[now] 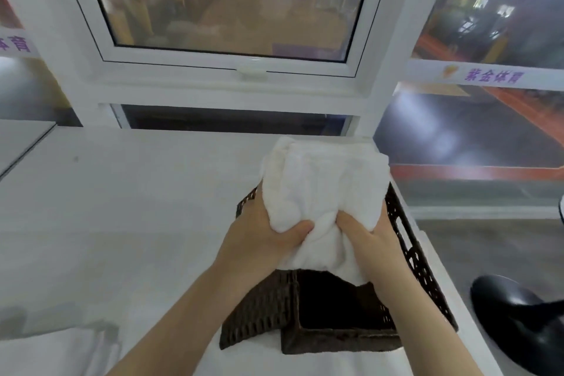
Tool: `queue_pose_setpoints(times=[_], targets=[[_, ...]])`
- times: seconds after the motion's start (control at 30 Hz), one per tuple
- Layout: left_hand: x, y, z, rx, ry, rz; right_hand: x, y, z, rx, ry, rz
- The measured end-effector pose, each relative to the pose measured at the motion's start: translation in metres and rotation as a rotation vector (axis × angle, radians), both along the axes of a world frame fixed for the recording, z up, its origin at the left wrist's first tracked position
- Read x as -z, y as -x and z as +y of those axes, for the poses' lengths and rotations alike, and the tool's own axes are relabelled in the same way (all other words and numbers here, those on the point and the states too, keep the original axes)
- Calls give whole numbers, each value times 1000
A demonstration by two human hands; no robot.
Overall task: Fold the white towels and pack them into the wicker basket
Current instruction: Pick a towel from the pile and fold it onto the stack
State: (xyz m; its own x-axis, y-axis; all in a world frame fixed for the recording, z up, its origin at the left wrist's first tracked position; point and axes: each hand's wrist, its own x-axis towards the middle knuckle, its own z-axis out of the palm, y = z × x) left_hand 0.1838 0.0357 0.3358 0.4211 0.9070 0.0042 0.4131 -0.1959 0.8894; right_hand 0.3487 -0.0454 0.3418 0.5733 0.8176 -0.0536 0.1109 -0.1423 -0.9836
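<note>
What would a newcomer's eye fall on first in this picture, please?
Probably the bulky white towel bundle at centre, gripped from both sides by the left hand and right hand. It sits over the far end of the dark brown wicker basket on the white table. Behind, a white-framed window fills the top.

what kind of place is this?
Probably a sports venue's staff or laundry room: window overlooks a large indoor hall, a sign with purple Chinese characters, and both hands pressing a towel into a basket on a white table.
</note>
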Motion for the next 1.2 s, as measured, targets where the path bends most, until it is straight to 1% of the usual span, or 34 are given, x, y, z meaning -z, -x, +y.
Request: queue_pose_setpoints(times=[0.17, 0.27, 0.33, 0.43, 0.6, 0.67, 0.73, 0.83, 0.93, 1.03, 1.13, 1.2], targets=[[18, -80, -7, 89, 75, 19, 16, -76, -17, 79, 57, -2], [40, -110, -7, 89, 154, 12, 35, -106, -17, 71, 129, -7], [56, -120, -8, 76, 216, 34, 47, -115, -16, 44, 164, 35], [77, -122, -5, 46, 309, 118, 64, -118, -7, 3, 184, 109], [98, -145, 26, 25, 377, 272, 91, -138, 37, 3, 348, 241], [104, -160, 40, -3, 414, 238, 103, -147, 54, 44, 383, 294], [117, -170, 52, -74, 494, 174, 121, -154, 66, 81, 404, 288], [135, -177, 59, -134, 587, 162, 138, -160, 74, 88, 451, 285], [144, -182, 63, -162, 585, 146, 158, -168, 84, 92, 503, 291], [152, -187, 74, -172, 563, 192, 177, -169, 97, 124, 473, 333], [161, -191, 84, -201, 583, 236, 195, -166, 105, 182, 426, 425], [170, -193, 85, -236, 636, 251, 208, -167, 105, 137, 400, 425]])
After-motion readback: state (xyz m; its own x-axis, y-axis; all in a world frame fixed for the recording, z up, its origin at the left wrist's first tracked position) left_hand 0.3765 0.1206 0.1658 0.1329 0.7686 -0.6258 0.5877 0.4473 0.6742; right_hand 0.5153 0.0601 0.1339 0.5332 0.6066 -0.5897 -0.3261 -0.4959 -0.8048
